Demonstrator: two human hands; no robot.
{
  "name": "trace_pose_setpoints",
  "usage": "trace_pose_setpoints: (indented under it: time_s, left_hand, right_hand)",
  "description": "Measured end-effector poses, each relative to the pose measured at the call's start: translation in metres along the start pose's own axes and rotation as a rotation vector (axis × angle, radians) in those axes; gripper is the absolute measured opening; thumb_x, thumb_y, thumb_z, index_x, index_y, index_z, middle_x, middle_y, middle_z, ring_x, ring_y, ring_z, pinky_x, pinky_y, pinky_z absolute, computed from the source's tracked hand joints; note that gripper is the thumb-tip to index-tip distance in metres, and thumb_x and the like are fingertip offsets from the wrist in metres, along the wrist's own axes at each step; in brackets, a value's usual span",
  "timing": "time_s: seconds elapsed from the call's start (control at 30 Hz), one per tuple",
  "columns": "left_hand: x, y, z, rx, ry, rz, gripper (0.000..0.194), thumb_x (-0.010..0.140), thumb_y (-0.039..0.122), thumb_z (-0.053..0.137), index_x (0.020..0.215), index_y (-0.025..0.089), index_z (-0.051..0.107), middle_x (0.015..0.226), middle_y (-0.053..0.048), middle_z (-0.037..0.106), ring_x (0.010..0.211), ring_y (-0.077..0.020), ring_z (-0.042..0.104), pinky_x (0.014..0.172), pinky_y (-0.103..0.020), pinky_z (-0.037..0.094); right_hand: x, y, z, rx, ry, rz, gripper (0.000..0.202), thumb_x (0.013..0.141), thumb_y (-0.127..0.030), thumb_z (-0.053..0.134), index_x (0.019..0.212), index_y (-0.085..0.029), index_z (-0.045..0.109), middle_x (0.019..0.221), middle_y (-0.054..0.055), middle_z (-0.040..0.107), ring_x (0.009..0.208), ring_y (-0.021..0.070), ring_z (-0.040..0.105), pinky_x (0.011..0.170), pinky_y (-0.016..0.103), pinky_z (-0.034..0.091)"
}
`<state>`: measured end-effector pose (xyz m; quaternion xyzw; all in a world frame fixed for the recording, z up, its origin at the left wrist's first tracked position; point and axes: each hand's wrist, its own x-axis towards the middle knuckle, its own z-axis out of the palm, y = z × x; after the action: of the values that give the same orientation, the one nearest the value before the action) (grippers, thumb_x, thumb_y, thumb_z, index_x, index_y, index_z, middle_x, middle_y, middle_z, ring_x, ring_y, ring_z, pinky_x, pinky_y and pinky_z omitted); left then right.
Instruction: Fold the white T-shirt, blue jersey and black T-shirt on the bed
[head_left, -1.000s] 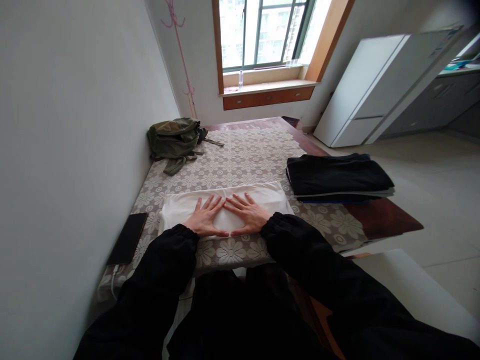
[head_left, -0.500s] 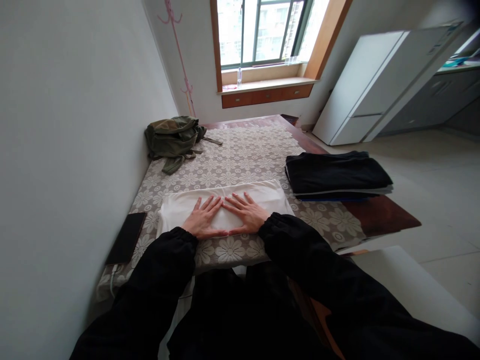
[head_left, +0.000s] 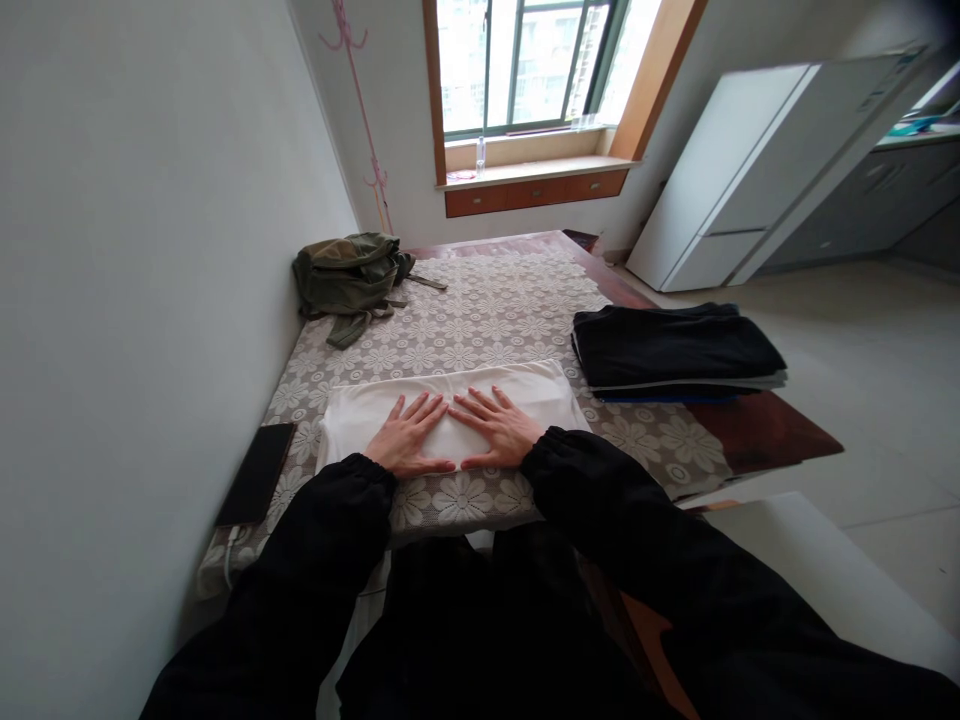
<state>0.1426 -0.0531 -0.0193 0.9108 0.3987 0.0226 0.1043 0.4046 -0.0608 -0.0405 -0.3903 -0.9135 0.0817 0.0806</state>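
Observation:
A folded white cloth (head_left: 517,380), perhaps a garment, lies flat near the front edge of the table. My left hand (head_left: 406,438) rests palm down on it with fingers spread. Beside it, my right hand (head_left: 499,430) presses flat on the same cloth, its fingers also apart. The two hands angle inward, and their thumbs and fingertips come close together. Neither hand grasps anything. Parts of the cloth are hidden under my palms and right sleeve.
A stack of folded dark clothes (head_left: 675,350) sits on the table's right side. At the far left is a green backpack (head_left: 349,275) by the wall. A black tablet-like device (head_left: 257,474) with a cable lies at left. A lace tablecloth (head_left: 487,320) covers most of the table.
Almost nothing differs. Both hands stay flat on the white cloth, and the view has shifted very slightly.

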Motion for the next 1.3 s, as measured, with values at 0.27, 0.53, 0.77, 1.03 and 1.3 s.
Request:
trace_pose_setpoints:
  time_s: [0.27,0.53,0.77,1.03,1.3]
  left_hand:
    - [-0.006,-0.004,-0.002,-0.001,0.008,-0.010,0.106,0.081,0.086,0.052,0.165,0.028,0.023,0.171,-0.006,0.025,0.160,-0.0315,0.016,0.130,-0.054,0.003]
    - [-0.011,-0.007,-0.004,0.002,0.017,-0.009,0.106,0.081,0.085,0.054,0.165,0.028,0.023,0.171,-0.005,0.025,0.159,-0.0318,0.017,0.130,-0.053,0.007]
    - [-0.018,-0.013,-0.006,0.002,0.016,-0.042,0.107,0.080,0.086,0.054,0.165,0.027,0.025,0.171,-0.006,0.025,0.159,-0.0312,0.018,0.130,-0.052,0.008]
    - [-0.028,-0.020,-0.009,0.010,0.022,-0.064,0.107,0.079,0.086,0.055,0.165,0.029,0.025,0.171,-0.006,0.027,0.159,-0.0324,0.020,0.130,-0.052,0.011]
    - [-0.037,-0.031,-0.009,0.008,0.022,-0.092,0.111,0.076,0.088,0.055,0.164,0.027,0.027,0.171,-0.007,0.026,0.159,-0.0314,0.018,0.130,-0.051,0.010]
  right_hand:
    - [-0.008,0.009,0.000,-0.007,0.000,0.013,0.102,0.085,-0.086,0.048,0.166,-0.030,0.020,0.172,0.006,0.021,0.158,0.0382,0.015,0.126,0.066,0.002]
    - [-0.020,0.017,-0.004,-0.043,0.010,0.041,0.099,0.087,-0.083,0.049,0.166,-0.033,0.018,0.171,0.004,0.024,0.158,0.0380,0.016,0.126,0.065,0.007]
    - [-0.030,0.025,-0.006,-0.061,0.023,0.062,0.102,0.085,-0.084,0.050,0.166,-0.032,0.017,0.171,0.005,0.025,0.157,0.0384,0.019,0.127,0.065,0.007]
    - [-0.033,0.028,-0.006,-0.067,0.034,0.066,0.105,0.083,-0.085,0.051,0.166,-0.031,0.016,0.170,0.005,0.026,0.157,0.0389,0.019,0.127,0.065,0.008]
    - [-0.045,0.040,-0.008,-0.074,0.022,0.090,0.106,0.083,-0.089,0.047,0.166,-0.029,0.018,0.170,0.006,0.027,0.157,0.0378,0.020,0.127,0.065,0.006]
